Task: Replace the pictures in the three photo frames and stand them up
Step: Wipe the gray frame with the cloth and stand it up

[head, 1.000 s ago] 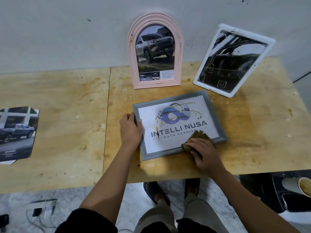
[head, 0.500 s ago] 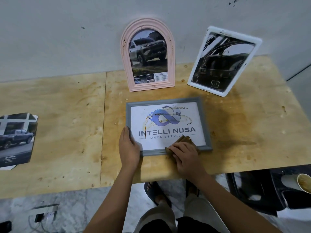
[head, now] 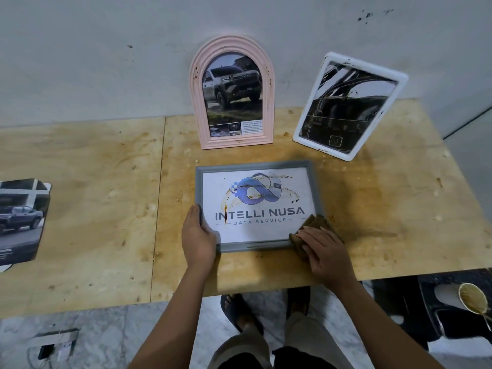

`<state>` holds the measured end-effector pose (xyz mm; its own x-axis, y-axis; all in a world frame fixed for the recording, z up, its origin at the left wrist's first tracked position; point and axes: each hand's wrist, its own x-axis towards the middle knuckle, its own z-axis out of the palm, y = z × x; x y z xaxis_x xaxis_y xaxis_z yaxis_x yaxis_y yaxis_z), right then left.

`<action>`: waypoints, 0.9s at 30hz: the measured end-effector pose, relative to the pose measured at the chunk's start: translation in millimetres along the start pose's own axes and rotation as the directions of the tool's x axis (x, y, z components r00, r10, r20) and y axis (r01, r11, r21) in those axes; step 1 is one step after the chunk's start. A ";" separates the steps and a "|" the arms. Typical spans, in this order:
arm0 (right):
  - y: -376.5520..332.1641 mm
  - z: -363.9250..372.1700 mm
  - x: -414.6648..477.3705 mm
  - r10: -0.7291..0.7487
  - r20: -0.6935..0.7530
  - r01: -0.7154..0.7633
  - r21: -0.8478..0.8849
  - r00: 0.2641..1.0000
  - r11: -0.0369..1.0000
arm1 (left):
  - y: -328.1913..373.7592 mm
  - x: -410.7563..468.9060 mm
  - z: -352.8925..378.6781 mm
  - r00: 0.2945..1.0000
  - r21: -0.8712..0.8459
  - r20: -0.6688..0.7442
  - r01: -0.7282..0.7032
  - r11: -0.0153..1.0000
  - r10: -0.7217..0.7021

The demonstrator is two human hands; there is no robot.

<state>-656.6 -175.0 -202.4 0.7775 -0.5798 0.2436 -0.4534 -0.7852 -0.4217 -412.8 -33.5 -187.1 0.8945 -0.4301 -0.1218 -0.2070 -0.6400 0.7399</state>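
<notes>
While the grey frame point(head: 255, 246) lies flat and face up near the front edge of the plywood table point(head: 93, 209), both hands are on its near side. The left hand point(head: 198, 235) rests over the frame's near left corner, with the fingers stretched out along the left border and the thumb lying on the glass. It presses down and does not clasp anything. The right hand point(head: 323, 251) lies palm down at the near right corner, its fingers laid out over a crumpled brown cloth point(head: 316, 222) and pressing it onto the frame's corner and the table beside it. The picture in the grey frame reads "INTELLI NUSA DATA SERVICE" under a blue loop logo, and thin brown streaks run across the glass (one drips down through the first word).

Farther back, a pink arched frame point(head: 197, 102) stands upright against the wall point(head: 106, 62), showing a silver truck. To its right, well apart from it, a white frame point(head: 319, 148) leans back at a tilt with a dark picture inside. A loose print point(head: 21, 222) of a dark truck lies on the table at the far left edge of view. A paper cup point(head: 474, 298) sits below the table's near right corner
</notes>
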 end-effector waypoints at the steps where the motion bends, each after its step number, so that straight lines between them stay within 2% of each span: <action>1: 0.3 -0.6 1.3 0.027 -0.019 -0.027 0.026 0.999 0.999 | -0.2 -0.4 0.2 1.000 -0.007 -0.003 -0.003 1.000 0.003; 3: -0.1 -5.0 6.0 0.162 -0.082 -0.150 0.134 0.983 0.979 | 0.0 -0.7 0.1 1.000 -0.018 -0.001 0.004 1.000 -0.004; 5: -0.1 -12.5 18.6 0.339 -0.157 -0.294 0.255 0.927 0.921 | -0.8 -0.6 0.0 1.000 -0.020 0.002 0.011 1.000 -0.011; 7: 2.7 -18.9 42.9 0.465 -0.202 -0.398 0.299 0.862 0.867 | -2.4 -1.2 -0.1 1.000 -0.021 0.002 0.015 1.000 -0.015; 9: 8.5 -21.4 73.7 0.560 -0.160 -0.500 0.303 0.813 0.811 | -3.1 -2.0 0.1 1.000 -0.018 0.002 0.017 1.000 -0.017; 12: 16.4 -17.3 110.5 0.673 0.030 -0.647 0.310 0.739 0.696 | -0.3 -2.4 0.4 0.999 -0.023 -0.003 0.040 0.999 -0.040; 14: 18.1 -14.4 118.0 0.689 0.111 -0.688 0.278 0.716 0.670 | 2.9 -1.8 0.7 0.998 -0.027 -0.013 0.059 0.998 -0.060; 16: 17.4 -15.0 115.0 0.678 0.128 -0.682 0.281 0.724 0.675 | 4.7 -0.4 1.2 0.997 -0.039 -0.026 0.077 0.996 -0.078; 18: 16.4 -16.6 107.2 0.661 0.116 -0.661 0.297 0.742 0.690 | 4.9 1.2 2.5 0.995 -0.038 -0.034 0.096 0.995 -0.098; 21: 15.5 -15.2 91.1 0.639 0.069 -0.637 0.209 0.766 0.742 | 3.3 1.2 3.9 0.993 -0.005 -0.040 0.112 0.994 -0.112; 27: 9.0 -15.6 55.0 0.652 0.010 -0.645 0.162 0.758 0.747 | 5.1 1.9 4.3 0.992 0.012 -0.044 0.119 0.993 -0.119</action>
<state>-624.7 -217.3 -179.1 0.2983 -0.9493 -0.0989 -0.7695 -0.1779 -0.6133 -413.9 -40.3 -186.4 0.9292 -0.3228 -0.1797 -0.1036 -0.6946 0.7119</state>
